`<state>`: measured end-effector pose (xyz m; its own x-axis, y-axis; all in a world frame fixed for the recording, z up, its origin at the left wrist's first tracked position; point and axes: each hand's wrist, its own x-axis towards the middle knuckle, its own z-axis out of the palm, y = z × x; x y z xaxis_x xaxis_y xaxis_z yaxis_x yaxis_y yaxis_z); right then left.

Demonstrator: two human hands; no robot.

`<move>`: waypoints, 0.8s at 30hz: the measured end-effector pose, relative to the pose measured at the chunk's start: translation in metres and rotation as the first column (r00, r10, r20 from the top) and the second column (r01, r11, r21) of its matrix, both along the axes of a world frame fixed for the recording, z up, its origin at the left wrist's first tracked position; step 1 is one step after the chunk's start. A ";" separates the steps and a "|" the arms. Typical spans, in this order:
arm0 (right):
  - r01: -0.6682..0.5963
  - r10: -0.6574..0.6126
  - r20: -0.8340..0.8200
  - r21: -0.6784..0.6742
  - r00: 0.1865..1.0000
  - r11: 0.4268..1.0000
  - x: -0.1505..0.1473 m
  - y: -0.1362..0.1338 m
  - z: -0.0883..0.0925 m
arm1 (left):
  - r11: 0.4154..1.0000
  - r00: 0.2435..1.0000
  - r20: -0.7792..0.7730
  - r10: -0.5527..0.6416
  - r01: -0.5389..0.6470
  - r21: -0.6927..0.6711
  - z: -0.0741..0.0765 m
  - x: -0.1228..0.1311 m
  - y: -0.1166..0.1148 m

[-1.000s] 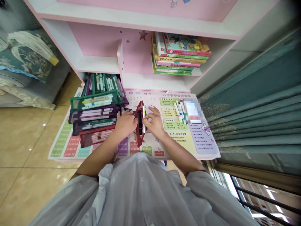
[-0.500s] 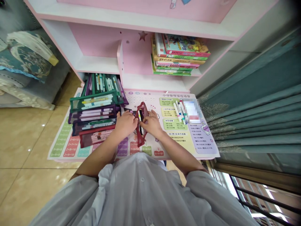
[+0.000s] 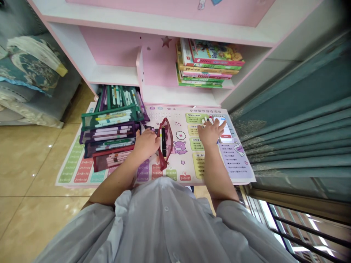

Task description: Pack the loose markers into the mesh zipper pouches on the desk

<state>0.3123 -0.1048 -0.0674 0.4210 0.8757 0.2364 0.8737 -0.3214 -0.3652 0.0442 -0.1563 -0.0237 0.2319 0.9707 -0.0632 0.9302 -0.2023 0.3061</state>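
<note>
A dark red mesh pencil pouch [image 3: 169,137] stands unzipped at the middle of the desk, with a black marker [image 3: 163,143] and a yellow-marked pen visible inside. My left hand [image 3: 146,141] pinches its left edge and keeps its mouth spread. Over to the right, my right hand [image 3: 210,133] is above a few white markers [image 3: 204,120], fingers spread, nothing seen in its grasp. Most of those markers are hidden under the hand. Just right of the fingers lies a phone [image 3: 226,131] with a lit screen.
Filled mesh pouches in green [image 3: 90,121], purple [image 3: 89,135] and red [image 3: 101,161] are stacked on the left of the desk [image 3: 175,176]. A pile of books [image 3: 211,69] sits on the pink shelf behind. A teal curtain [image 3: 290,120] hangs at the right.
My right hand has left the pouch and moved right to the markers beside the phone. My left hand stays at the pouch, where the black marker now shows more fully.
</note>
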 end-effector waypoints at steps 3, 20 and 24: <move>0.071 -0.065 0.044 -0.139 0.997 0.988 0.014 0.007 -0.007 | 1.000 1.000 -0.005 -0.005 0.005 -0.002 0.000 0.000 0.000; -0.048 0.043 -0.030 -0.167 0.999 0.985 0.012 0.012 -0.015 | 1.000 1.000 -0.012 -0.001 0.000 -0.027 0.005 0.000 0.001; -0.119 0.113 -0.279 -0.005 0.954 0.993 -0.019 -0.002 0.004 | 1.000 1.000 -0.017 -0.009 0.009 -0.016 0.003 -0.001 0.001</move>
<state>0.2936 -0.1072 -0.0636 0.3626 0.9259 0.1055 0.7706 -0.2342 -0.5928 0.0437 -0.1551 -0.0204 0.2393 0.9675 -0.0821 0.9334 -0.2060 0.2938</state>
